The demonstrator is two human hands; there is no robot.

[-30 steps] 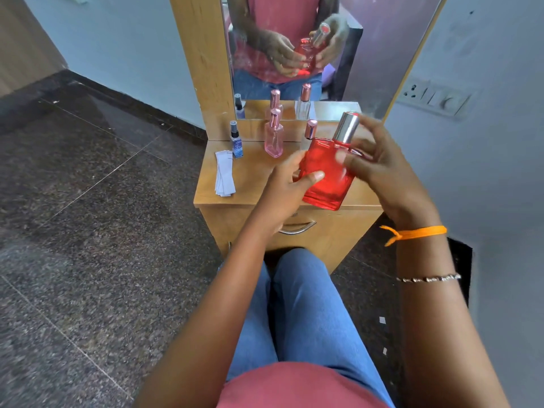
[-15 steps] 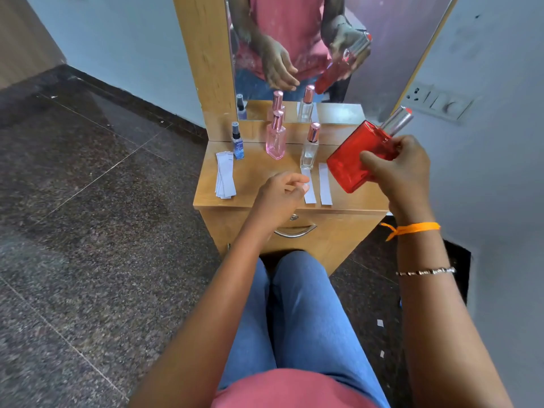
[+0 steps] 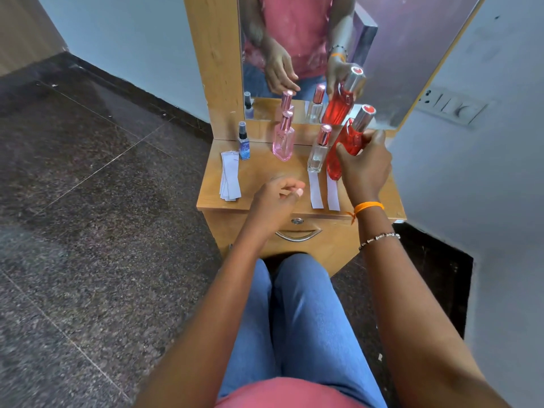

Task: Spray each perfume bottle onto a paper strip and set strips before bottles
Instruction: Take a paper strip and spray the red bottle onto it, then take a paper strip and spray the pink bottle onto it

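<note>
The right hand (image 3: 363, 167) grips the red perfume bottle (image 3: 343, 148) upright at the dresser top's (image 3: 259, 175) right side, its base at the far end of a paper strip (image 3: 333, 192) — touching or not, unclear. The left hand (image 3: 276, 198) hovers loosely curled, holding nothing, near the front edge.

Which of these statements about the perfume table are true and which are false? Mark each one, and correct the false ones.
1. The right hand holds the red bottle. True.
2. The left hand holds a paper strip. False: it is empty.
3. Two single strips lie before the clear bottle and the red one. True.
4. The pink bottle lies on its side. False: it stands upright.
5. The spare strips are stacked at the table's right end. False: left end, by the small blue bottle.
</note>
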